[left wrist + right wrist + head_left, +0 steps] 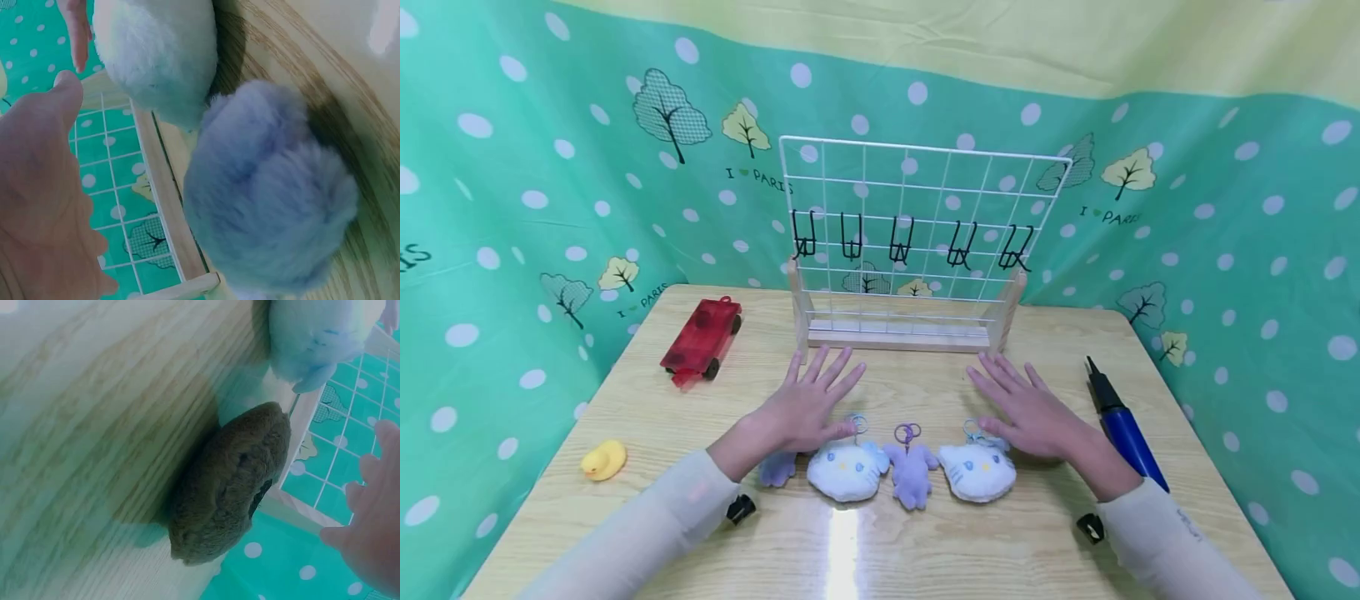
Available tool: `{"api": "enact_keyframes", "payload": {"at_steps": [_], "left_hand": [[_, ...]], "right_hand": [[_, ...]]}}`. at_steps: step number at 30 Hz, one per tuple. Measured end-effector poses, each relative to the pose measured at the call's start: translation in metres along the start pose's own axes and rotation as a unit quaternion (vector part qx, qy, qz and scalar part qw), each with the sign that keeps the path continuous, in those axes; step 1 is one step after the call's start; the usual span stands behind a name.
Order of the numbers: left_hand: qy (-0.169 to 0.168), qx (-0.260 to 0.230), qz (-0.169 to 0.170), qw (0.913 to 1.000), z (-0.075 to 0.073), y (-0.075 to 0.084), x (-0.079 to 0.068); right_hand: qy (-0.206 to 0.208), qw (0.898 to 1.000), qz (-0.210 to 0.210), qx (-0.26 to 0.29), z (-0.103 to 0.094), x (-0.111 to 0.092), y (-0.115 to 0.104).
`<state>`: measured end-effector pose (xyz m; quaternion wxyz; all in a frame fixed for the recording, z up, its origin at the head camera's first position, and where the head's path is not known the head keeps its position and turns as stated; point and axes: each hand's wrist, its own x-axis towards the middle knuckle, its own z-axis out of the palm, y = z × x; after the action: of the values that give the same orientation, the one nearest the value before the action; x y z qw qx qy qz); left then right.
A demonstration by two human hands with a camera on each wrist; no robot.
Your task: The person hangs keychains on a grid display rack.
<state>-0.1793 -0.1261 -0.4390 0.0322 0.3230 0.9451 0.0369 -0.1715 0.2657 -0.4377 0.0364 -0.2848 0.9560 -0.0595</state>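
Observation:
My left hand [805,412] is held out palm down with straight, spread fingers, above a purple plush keychain [777,469] and beside a white cat-face plush keychain [846,473]. Opposite it, my right hand [1032,412] spreads its fingers near a second white cat plush [979,473]. A small purple plush keychain [912,477] lies between the two white ones. Below the right hand is a brown furry plush [231,487], seen in the right wrist view but hidden in the head view. Neither hand grips anything.
Behind the hands stands a white wire grid rack [901,325] on wooden supports, with several black hooks [901,240]. To the left are a red toy car [702,340] and a yellow rubber duck [603,460]. A blue-and-black pen-shaped object [1131,440] lies right.

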Motion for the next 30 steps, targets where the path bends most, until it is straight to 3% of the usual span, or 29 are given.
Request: {"api": "enact_keyframes", "payload": {"at_steps": [6, 9, 13, 16, 22, 28, 30], "left_hand": [[0.026, -0.056, -0.036, 0.9974, 0.001, -0.008, 0.001], [0.068, -0.105, -0.057, 0.9905, -0.005, -0.017, 0.0], [0.143, -0.157, -0.074, 0.9744, -0.018, -0.034, 0.003], [0.198, -0.197, -0.098, 0.9552, -0.028, -0.048, 0.007], [0.273, -0.273, -0.179, 0.9049, -0.041, -0.075, 0.016], [0.285, -0.39, -0.202, 0.852, -0.047, -0.095, 0.035], [0.278, -0.417, -0.209, 0.8394, -0.048, -0.1, 0.042]], "right_hand": [[0.012, 1.0, 0.014, 0.02, -0.003, -0.003, 0.006], [0.026, 0.998, 0.032, 0.036, -0.004, -0.006, 0.015], [0.036, 0.994, 0.07, 0.077, -0.005, -0.011, 0.03], [0.034, 0.988, 0.104, 0.107, -0.002, -0.015, 0.04], [0.021, 0.976, 0.144, 0.163, 0.012, -0.016, 0.058], [0.007, 0.967, 0.172, 0.189, 0.024, -0.017, 0.071], [0.005, 0.964, 0.176, 0.2, 0.027, -0.018, 0.073]]}}
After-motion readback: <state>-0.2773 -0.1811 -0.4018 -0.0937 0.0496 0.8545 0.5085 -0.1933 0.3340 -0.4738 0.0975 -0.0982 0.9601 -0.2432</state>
